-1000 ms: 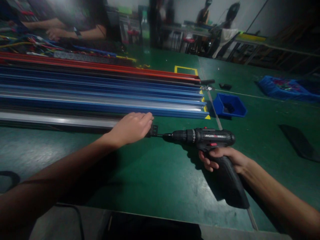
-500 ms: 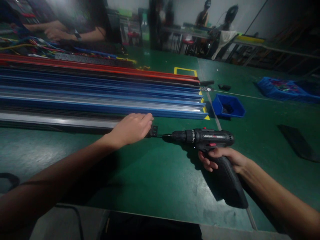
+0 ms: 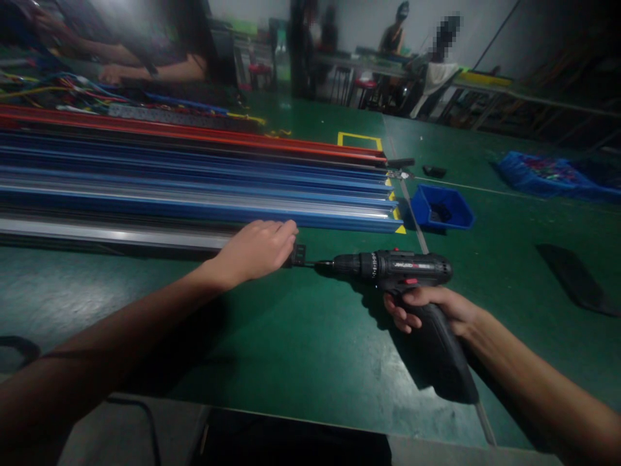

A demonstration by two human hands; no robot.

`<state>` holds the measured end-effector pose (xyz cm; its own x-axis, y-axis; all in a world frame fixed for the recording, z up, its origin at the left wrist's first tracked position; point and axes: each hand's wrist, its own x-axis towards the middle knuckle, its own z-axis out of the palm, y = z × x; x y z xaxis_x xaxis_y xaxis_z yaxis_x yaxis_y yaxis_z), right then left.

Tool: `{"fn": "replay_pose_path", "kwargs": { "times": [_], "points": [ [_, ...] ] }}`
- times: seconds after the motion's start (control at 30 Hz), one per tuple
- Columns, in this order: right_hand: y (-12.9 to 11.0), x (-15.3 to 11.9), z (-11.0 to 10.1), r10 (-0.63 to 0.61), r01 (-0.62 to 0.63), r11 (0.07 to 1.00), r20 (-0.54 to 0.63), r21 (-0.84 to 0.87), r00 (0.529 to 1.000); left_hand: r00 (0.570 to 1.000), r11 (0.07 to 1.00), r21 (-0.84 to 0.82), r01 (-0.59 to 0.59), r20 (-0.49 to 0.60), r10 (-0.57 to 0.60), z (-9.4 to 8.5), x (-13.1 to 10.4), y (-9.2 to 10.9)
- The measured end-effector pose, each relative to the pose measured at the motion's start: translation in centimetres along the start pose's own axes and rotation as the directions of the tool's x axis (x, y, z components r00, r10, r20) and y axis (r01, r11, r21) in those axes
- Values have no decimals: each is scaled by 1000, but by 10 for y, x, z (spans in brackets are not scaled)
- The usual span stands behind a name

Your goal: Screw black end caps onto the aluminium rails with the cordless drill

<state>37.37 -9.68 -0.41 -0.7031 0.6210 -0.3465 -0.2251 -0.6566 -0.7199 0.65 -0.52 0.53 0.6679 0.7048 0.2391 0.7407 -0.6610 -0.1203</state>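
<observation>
My right hand (image 3: 427,307) is wrapped round the grip of a black cordless drill (image 3: 407,266) lying low over the table. Its bit (image 3: 308,263) points left and meets a small black end piece (image 3: 299,252) on a long black and silver metal profile (image 3: 116,234). Over the right end of that profile, my left hand (image 3: 259,249) is closed, its fingers curled across the top. The exact contact between bit and end piece is too small to make out.
Blue rails (image 3: 194,188) and red rails (image 3: 194,133) lie behind the profile. A blue bin (image 3: 444,207) with dark parts stands beyond the drill. On the right lie a black flat object (image 3: 577,278) and blue trays (image 3: 548,175). Across the table sits another person (image 3: 160,68) beside colourful wires.
Both my hands, the drill and the profile hold nearly the same place. At the back left, the other person's hands have shifted, one of them upward.
</observation>
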Motion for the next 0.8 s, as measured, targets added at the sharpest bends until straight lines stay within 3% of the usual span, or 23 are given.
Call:
{"fn": "replay_pose_path", "kwargs": {
  "times": [0.8],
  "points": [
    [0,1,-1,-5,4,999,19,35,1000,1000,1000,26,-11,-4,11,0,0,0]
  ]
}}
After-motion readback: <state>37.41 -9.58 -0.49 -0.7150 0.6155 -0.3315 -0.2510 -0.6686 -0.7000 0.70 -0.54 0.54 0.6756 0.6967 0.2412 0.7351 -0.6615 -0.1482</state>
